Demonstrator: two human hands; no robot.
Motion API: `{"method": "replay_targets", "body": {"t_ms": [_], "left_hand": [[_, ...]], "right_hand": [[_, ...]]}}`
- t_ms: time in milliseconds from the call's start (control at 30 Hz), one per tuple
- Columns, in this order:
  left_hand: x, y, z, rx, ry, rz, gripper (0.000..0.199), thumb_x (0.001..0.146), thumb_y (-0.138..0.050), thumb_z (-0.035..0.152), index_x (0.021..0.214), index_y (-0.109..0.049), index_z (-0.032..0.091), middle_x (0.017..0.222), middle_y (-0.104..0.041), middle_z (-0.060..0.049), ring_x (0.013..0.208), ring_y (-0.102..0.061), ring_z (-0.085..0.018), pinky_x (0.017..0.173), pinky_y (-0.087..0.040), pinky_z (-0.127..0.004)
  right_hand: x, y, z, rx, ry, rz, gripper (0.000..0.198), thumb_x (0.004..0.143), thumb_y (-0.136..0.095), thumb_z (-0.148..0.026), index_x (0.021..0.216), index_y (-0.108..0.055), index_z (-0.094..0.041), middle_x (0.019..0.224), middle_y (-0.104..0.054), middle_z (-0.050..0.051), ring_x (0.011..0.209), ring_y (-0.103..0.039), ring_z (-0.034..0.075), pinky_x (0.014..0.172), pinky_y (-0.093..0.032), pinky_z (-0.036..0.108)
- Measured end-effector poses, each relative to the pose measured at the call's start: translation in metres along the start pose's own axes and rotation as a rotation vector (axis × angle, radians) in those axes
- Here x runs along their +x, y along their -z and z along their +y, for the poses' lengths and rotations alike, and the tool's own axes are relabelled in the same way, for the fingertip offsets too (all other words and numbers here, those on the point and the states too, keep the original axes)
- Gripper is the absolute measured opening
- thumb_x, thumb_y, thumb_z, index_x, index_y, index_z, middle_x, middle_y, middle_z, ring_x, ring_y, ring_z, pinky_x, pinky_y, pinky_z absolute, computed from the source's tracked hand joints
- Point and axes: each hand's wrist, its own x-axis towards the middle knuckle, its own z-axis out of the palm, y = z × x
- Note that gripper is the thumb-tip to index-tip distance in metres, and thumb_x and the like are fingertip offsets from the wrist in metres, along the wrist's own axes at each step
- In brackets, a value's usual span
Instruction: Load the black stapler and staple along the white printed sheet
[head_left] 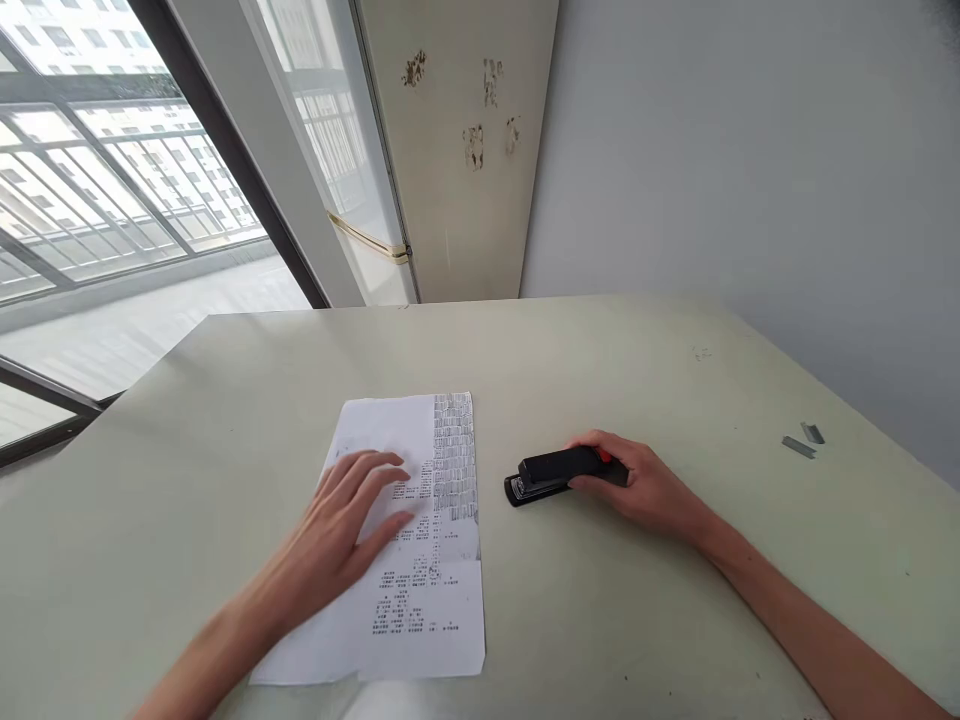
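Printed sheets of paper (427, 655) lie on the table, text and a dense printed strip along their right side. My left hand (341, 515) rests over the paper's left half, fingers stretched out and slightly spread, with nothing held. To the right of the paper, a black stapler (553, 468) with a small red part near its rear points its front end left toward the sheets. My right hand (637, 480) grips the stapler's rear end between thumb and fingers. A gap of bare table separates stapler and paper. Whether the paper is one sheet or a few, I cannot tell.
The pale table (600, 620) spans the view. Two small grey strips (799, 447) lie near its right edge. A grey wall (750, 150) runs along the right, a stained cabinet panel (465, 220) stands behind, and a window with railings (135, 170) is at the left.
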Motion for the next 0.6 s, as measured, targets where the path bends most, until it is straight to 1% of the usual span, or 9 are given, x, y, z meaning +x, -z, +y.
{"method": "replay_targets", "body": {"t_ms": [67, 133, 200, 300, 367, 500, 600], "left_hand": [[-0.020, 0.000, 0.008, 0.004, -0.014, -0.029, 0.042, 0.108, -0.053, 0.047, 0.147, -0.051, 0.034, 0.159, -0.051, -0.005, 0.149, -0.044, -0.032, 0.119, -0.044, -0.052], [-0.039, -0.001, 0.015, 0.019, -0.019, -0.043, 0.053, 0.108, -0.054, 0.047, 0.158, -0.041, 0.037, 0.169, -0.041, -0.003, 0.155, -0.037, -0.034, 0.122, -0.043, -0.054], [-0.053, -0.002, 0.022, 0.042, -0.010, -0.048, 0.064, 0.107, -0.054, 0.046, 0.165, -0.029, 0.039, 0.174, -0.031, -0.003, 0.159, -0.031, -0.036, 0.122, -0.042, -0.057], [-0.066, -0.005, 0.032, 0.093, 0.006, -0.066, 0.072, 0.107, -0.054, 0.045, 0.170, -0.018, 0.037, 0.177, -0.022, -0.005, 0.161, -0.023, -0.038, 0.123, -0.040, -0.061], [-0.070, -0.009, 0.039, 0.123, -0.013, -0.088, 0.074, 0.108, -0.054, 0.045, 0.171, -0.016, 0.035, 0.176, -0.021, -0.005, 0.162, -0.020, -0.037, 0.124, -0.037, -0.061], [-0.076, -0.016, 0.048, 0.160, -0.077, -0.118, 0.074, 0.109, -0.052, 0.045, 0.171, -0.013, 0.036, 0.174, -0.026, -0.003, 0.161, -0.020, -0.035, 0.127, -0.032, -0.060], [-0.082, -0.018, 0.053, 0.186, -0.105, -0.129, 0.083, 0.105, -0.056, 0.055, 0.172, -0.011, 0.032, 0.174, -0.025, -0.004, 0.162, -0.019, -0.036, 0.128, -0.030, -0.059]], "right_hand": [[0.000, 0.000, 0.000, 0.005, 0.015, 0.001, 0.029, 0.097, -0.064, -0.055, 0.114, -0.068, -0.031, 0.105, -0.075, 0.001, 0.092, -0.065, 0.023, 0.082, -0.052, 0.035], [0.000, -0.001, 0.000, 0.008, 0.024, 0.000, 0.031, 0.097, -0.064, -0.057, 0.114, -0.068, -0.031, 0.104, -0.075, 0.002, 0.091, -0.066, 0.023, 0.081, -0.053, 0.036], [-0.001, -0.002, 0.001, 0.011, 0.025, 0.004, 0.033, 0.096, -0.064, -0.058, 0.114, -0.068, -0.030, 0.103, -0.075, 0.002, 0.091, -0.066, 0.024, 0.080, -0.054, 0.036], [-0.002, -0.002, 0.000, 0.023, 0.025, 0.008, 0.035, 0.096, -0.064, -0.060, 0.113, -0.068, -0.031, 0.102, -0.074, 0.003, 0.090, -0.066, 0.024, 0.078, -0.054, 0.036], [-0.002, -0.003, -0.001, 0.024, 0.032, 0.013, 0.035, 0.095, -0.064, -0.060, 0.113, -0.069, -0.031, 0.101, -0.074, 0.002, 0.089, -0.065, 0.024, 0.078, -0.054, 0.036], [-0.003, -0.002, -0.001, -0.001, 0.054, 0.040, 0.036, 0.094, -0.065, -0.062, 0.110, -0.070, -0.030, 0.097, -0.073, 0.002, 0.087, -0.065, 0.024, 0.075, -0.053, 0.036], [-0.003, -0.002, 0.000, 0.010, 0.070, 0.047, 0.037, 0.093, -0.065, -0.062, 0.111, -0.070, -0.029, 0.096, -0.073, 0.002, 0.087, -0.065, 0.023, 0.076, -0.054, 0.036]]}}
